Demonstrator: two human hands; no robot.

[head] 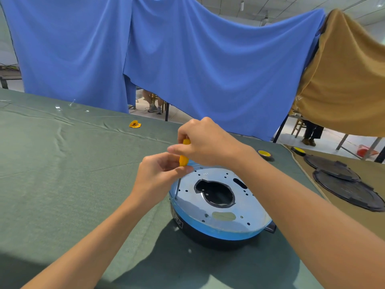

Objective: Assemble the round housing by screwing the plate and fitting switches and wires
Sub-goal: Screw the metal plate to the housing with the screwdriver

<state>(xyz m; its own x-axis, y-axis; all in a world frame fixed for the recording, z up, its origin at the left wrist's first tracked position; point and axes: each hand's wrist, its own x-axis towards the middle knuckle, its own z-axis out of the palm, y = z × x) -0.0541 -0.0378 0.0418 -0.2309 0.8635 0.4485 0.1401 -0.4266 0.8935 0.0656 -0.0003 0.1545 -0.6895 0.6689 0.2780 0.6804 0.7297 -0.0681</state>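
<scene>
Left and far-left of housing: wide stretch of green cloth, flat, few wrinkles, open for passage. Left hand and right hand hold screwdriver near upright at housing's far-left rim. Left forearm crosses near-left cloth, right forearm crosses housing's right side. Far-right: tape roll. Black covers past cloth edge. Far: yellow piece, low curtain.

2 hands | 1 housing | 1 plate | 1 screwdriver | 2 blk lids | 2 yel rolls — 1 yel scrap
</scene>
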